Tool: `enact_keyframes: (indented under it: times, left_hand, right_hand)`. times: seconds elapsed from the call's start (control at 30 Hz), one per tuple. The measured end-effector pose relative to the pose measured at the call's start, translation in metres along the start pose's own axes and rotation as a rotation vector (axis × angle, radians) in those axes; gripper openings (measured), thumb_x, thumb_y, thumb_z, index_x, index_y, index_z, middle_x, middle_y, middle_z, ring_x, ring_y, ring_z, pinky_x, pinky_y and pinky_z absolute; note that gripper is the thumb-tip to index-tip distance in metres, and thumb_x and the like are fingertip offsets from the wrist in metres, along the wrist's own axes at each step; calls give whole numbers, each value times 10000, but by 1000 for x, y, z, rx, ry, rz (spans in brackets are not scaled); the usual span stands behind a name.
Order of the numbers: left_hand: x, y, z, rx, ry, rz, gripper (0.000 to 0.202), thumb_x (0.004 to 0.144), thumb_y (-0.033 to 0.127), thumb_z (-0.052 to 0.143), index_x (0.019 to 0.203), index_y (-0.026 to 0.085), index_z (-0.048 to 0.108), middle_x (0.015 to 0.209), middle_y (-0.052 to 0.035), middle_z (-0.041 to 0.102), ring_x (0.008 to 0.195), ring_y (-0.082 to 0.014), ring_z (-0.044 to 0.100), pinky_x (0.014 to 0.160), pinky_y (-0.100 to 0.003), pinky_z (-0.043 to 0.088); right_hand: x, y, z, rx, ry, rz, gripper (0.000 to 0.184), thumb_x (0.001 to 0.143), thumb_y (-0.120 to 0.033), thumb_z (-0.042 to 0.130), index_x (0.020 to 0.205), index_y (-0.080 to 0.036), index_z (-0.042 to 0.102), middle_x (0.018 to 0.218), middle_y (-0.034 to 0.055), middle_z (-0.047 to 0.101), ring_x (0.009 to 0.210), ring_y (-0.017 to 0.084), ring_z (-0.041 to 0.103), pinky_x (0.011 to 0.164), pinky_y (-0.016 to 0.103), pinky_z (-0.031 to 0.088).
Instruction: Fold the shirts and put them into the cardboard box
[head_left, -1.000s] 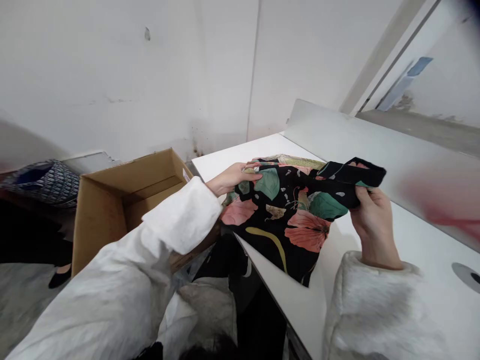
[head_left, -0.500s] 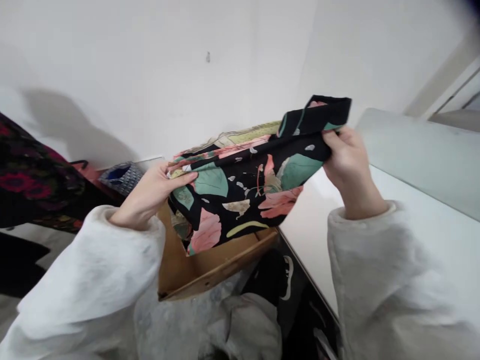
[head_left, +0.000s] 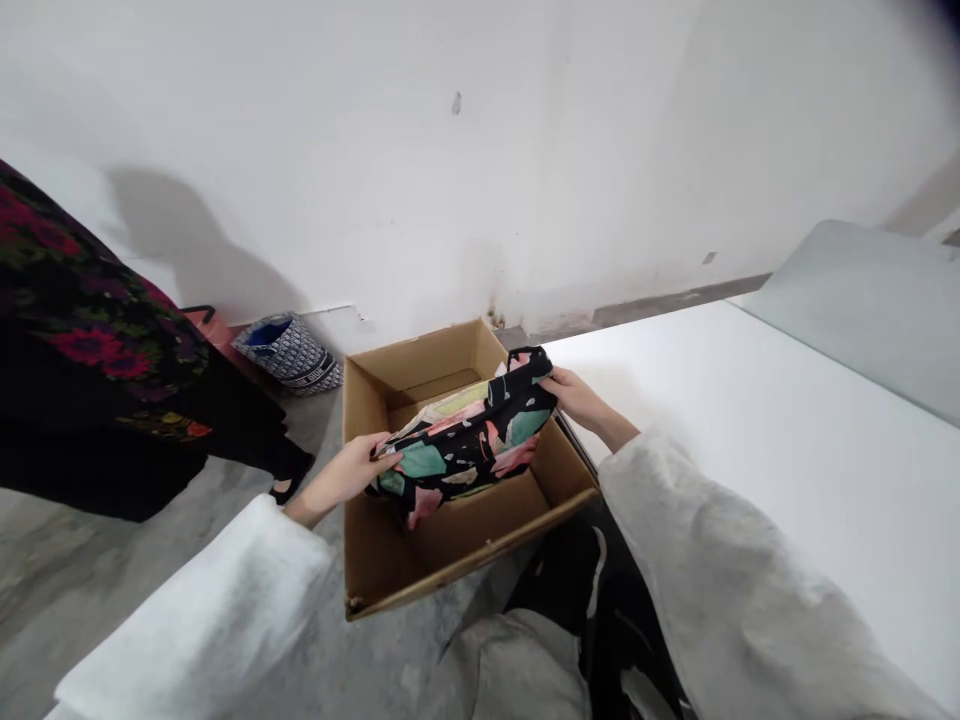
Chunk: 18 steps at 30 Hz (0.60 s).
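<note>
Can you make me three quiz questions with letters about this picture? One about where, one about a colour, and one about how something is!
1. Where do the left hand and right hand hold the floral cloth?
A. Over the white table
B. Over the cardboard box
C. Against the wall

2. What is the cloth's main colour?
A. Black
B. White
C. Yellow

3. How is the box?
A. Taped shut
B. Upside down
C. Open at the top

1: B, the box is right under it.
2: A, black shows behind the flowers.
3: C, its inside shows.
</note>
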<state>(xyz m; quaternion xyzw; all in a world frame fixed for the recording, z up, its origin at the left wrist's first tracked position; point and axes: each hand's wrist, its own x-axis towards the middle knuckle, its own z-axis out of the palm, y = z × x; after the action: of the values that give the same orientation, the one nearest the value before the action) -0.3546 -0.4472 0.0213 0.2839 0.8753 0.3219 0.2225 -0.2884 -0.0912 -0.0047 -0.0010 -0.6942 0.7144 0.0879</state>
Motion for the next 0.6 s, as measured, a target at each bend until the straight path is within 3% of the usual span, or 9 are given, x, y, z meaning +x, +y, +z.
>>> enact_keyframes:
  times: [0.1,0.2,0.3,0.4,0.5,0.6]
  left_hand:
    - [17,-12,4,254,-146,0,320,810,473,478,819,183,613,806,-15,680,763,-185,614,686,-255,464]
    - [44,-22,12,530,-209,-69,183,791,322,547,884,202,649,873,-22,698,832,-190,638,738,-249,457]
    - [78,-32,20,638,-174,-156,173,770,243,578,918,211,663,941,-59,705,913,-214,642,788,-270,455]
    - [106,-41,24,745,-73,-256,264,839,237,480,1051,179,626,1087,-146,663,1039,-268,607,839,-349,454]
    - [118,-51,30,816,-5,-334,337,888,270,388,1121,133,590,1185,-220,598,1132,-329,553,867,-434,445]
    - [117,-62,39,806,-60,-363,317,874,305,431,1079,154,621,1160,-194,624,1095,-316,584,843,-408,467]
  right_hand:
    - [2,17,2,-41,-45,58,343,760,-422,606,984,-171,668,939,34,703,933,193,622,868,348,475]
    - [19,39,9,-315,-56,102,281,828,-311,499,983,-146,665,983,53,700,962,197,621,887,352,470]
    - [49,63,20,-564,-15,142,290,872,-231,420,1025,-130,644,1071,85,678,1011,207,607,902,352,461]
    - [74,89,32,-667,15,164,350,868,-178,445,1196,-125,554,1199,138,616,1099,232,569,958,372,417]
    - [79,113,39,-783,-39,188,457,818,-142,527,1272,-118,481,1184,162,613,1064,247,589,926,353,435]
    - [69,136,41,-881,-161,168,428,774,-108,571,1200,-130,532,1016,115,672,925,220,627,828,298,474]
